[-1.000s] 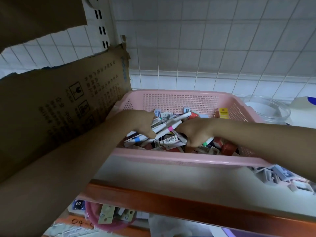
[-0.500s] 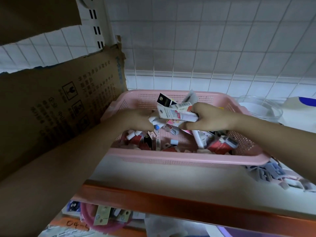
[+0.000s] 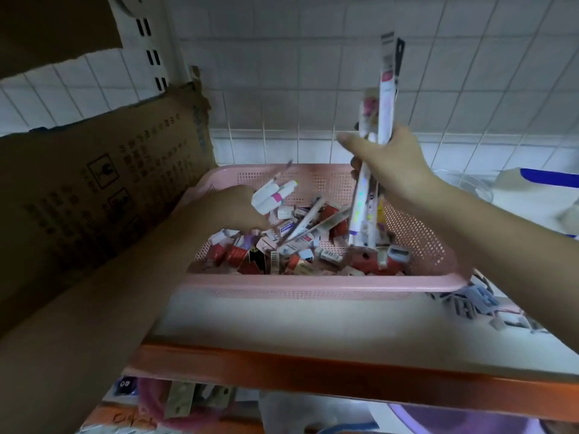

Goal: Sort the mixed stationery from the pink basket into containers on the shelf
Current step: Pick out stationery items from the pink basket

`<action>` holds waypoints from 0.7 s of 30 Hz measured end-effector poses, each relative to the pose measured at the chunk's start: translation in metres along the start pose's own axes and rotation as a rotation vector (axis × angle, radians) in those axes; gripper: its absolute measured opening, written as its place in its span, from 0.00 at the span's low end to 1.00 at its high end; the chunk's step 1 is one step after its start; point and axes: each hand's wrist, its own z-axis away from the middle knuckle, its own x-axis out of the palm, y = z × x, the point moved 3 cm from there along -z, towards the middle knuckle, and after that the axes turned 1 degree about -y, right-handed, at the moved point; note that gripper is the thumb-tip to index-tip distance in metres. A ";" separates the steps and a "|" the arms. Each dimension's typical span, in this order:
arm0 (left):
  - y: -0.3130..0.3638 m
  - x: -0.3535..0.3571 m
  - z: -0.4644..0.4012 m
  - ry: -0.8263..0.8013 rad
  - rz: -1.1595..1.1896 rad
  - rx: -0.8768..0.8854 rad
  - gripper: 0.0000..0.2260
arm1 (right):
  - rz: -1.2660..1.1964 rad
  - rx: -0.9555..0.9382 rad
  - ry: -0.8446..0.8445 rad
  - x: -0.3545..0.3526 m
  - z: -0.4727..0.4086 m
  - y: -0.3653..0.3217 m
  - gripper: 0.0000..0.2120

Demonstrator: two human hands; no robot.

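Looks like a shop stockroom. Slotted shelf upright on a tiled wall, orange-edged shelf, torn cardboard carton. Barcoded packaged stationery fills a pink basket.

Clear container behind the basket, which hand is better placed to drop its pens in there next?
Probably the right hand: it holds its bundle of pens raised, nearest the clear container. The left hand is low at the pink basket's far side.

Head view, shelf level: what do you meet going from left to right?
Cardboard box → left hand holding short markers → right hand holding a bundle of long pens → clear plastic container → white bag.
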 end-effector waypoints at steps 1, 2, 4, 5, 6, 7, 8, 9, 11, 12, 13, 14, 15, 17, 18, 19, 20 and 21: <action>0.002 -0.001 0.001 0.023 0.052 -0.010 0.04 | -0.008 0.042 0.018 -0.002 -0.001 0.001 0.12; 0.003 -0.002 0.002 0.031 0.114 -0.021 0.02 | 0.013 0.085 -0.003 -0.002 0.000 0.002 0.11; 0.005 0.000 0.005 0.034 0.208 -0.013 0.02 | 0.150 0.185 -0.126 0.003 0.011 0.012 0.13; 0.005 0.000 0.005 0.038 0.231 0.009 0.02 | 0.248 0.236 -0.197 0.005 0.019 0.018 0.15; 0.006 0.001 0.006 0.040 0.250 0.041 0.02 | 0.344 0.278 -0.264 0.007 0.026 0.024 0.15; 0.006 0.003 0.007 0.040 0.275 0.068 0.04 | 0.427 0.302 -0.320 0.010 0.032 0.030 0.14; 0.007 0.004 0.007 0.041 0.315 0.081 0.07 | 0.498 0.317 -0.350 0.011 0.036 0.035 0.11; 0.008 0.005 0.009 0.045 0.376 0.078 0.10 | 0.542 0.322 -0.339 0.011 0.037 0.038 0.07; 0.013 0.005 0.014 0.037 0.578 0.039 0.13 | 0.488 0.320 -0.234 0.008 0.034 0.037 0.04; 0.018 0.006 0.017 0.016 0.706 0.014 0.14 | 0.402 0.304 -0.159 0.006 0.030 0.035 0.05; 0.024 0.005 0.021 -0.020 0.830 -0.005 0.13 | 0.304 0.290 -0.082 0.003 0.025 0.032 0.07; 0.031 0.005 0.025 -0.062 0.927 -0.012 0.11 | 0.192 0.290 -0.012 0.000 0.020 0.027 0.07; 0.038 0.003 0.029 -0.100 0.993 -0.008 0.10 | 0.070 0.304 0.048 -0.002 0.017 0.021 0.08; 0.055 0.000 0.038 -0.155 1.073 0.014 0.08 | -0.156 0.357 0.124 -0.006 0.015 0.011 0.08; 0.064 0.000 0.042 -0.171 1.109 0.031 0.07 | -0.241 0.376 0.150 -0.008 0.017 0.006 0.09; 0.072 0.002 0.047 -0.179 1.141 0.054 0.08 | -0.303 0.386 0.174 -0.011 0.020 0.003 0.10; 0.081 0.005 0.051 -0.181 1.170 0.079 0.08 | -0.346 0.390 0.199 -0.016 0.024 0.000 0.10; 0.089 0.010 0.055 -0.185 1.194 0.106 0.08 | -0.380 0.392 0.229 -0.022 0.030 -0.002 0.10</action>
